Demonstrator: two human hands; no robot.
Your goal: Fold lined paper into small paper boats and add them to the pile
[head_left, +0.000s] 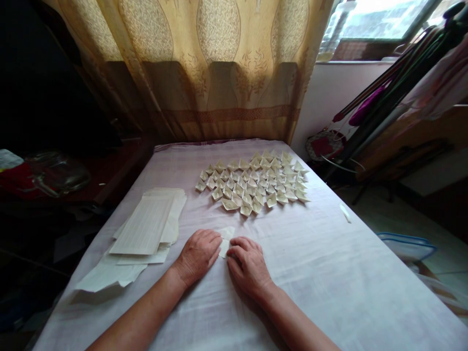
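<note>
My left hand (199, 253) and my right hand (247, 265) rest side by side on the white cloth-covered table (329, 273), both pressing down on a small cream paper piece (225, 238) that shows between them. The left hand's fingers are curled over the paper's left edge, and the right hand's fingertips are bent onto its right edge. Most of the paper is hidden under the fingers. Farther back lie several folded paper pieces (256, 183) laid out in rows.
A stack of lined paper sheets (146, 229) lies to the left of my hands. A patterned curtain (215, 68) hangs behind the table. Dark clutter stands at the left, leaning poles (383, 92) at the right, and a blue-rimmed container (407, 245) is on the floor.
</note>
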